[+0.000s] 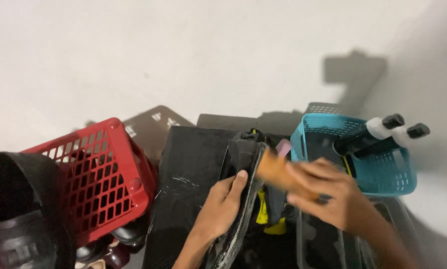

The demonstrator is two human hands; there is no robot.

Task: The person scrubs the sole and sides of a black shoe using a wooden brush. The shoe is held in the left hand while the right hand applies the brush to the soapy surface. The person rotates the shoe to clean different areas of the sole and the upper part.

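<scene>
My left hand (222,203) grips the edge of an open black bag (243,164) and holds its mouth apart. Blurred with motion, my right hand (323,192) is shut on an orange-brown oblong object (273,171) right over the bag's opening. Something yellow (269,219) shows inside the bag. The bag rests on a black flat surface (188,164).
A red plastic basket (101,174) lies tilted at the left, with a black rubber shoe (19,209) in front of it. At the right a teal basket (383,172) holds two white bottles with black caps (390,127). A clear plastic container (333,244) sits below it. A white wall lies behind.
</scene>
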